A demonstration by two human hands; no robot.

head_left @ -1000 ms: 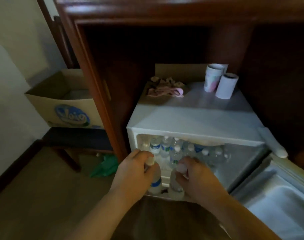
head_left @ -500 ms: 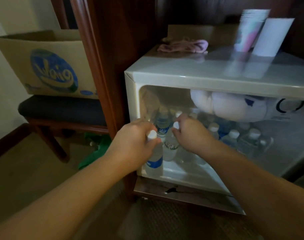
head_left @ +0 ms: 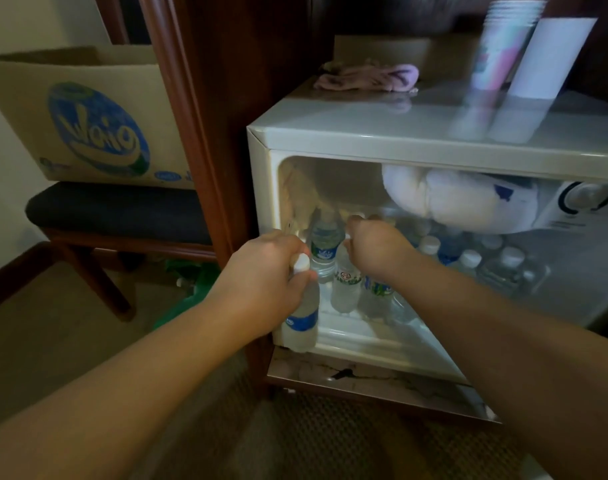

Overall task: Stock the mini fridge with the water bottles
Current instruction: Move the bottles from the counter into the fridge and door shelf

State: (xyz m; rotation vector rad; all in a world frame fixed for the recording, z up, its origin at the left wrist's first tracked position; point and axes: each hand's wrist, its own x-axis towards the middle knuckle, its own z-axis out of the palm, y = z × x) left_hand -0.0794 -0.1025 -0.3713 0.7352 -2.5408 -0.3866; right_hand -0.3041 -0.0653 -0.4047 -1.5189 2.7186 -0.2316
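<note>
A: Hands?

B: My left hand (head_left: 261,275) is curled round the neck of a bottle (head_left: 300,320), just under its white cap, at the fridge (head_left: 364,133) front lip, lower left corner. My right hand (head_left: 371,251) is inside, fingers closed on another bottle (head_left: 345,289); its cap is hidden.

A: The rest?

B: Many bottles already stand upright across the fridge floor, close together.

A: Handling?

B: Full, I judge, so fairly heavy; thin plastic gives if squeezed and may be slick. The neck grip suits lowering. Neighbours could topple if bumped.
</note>
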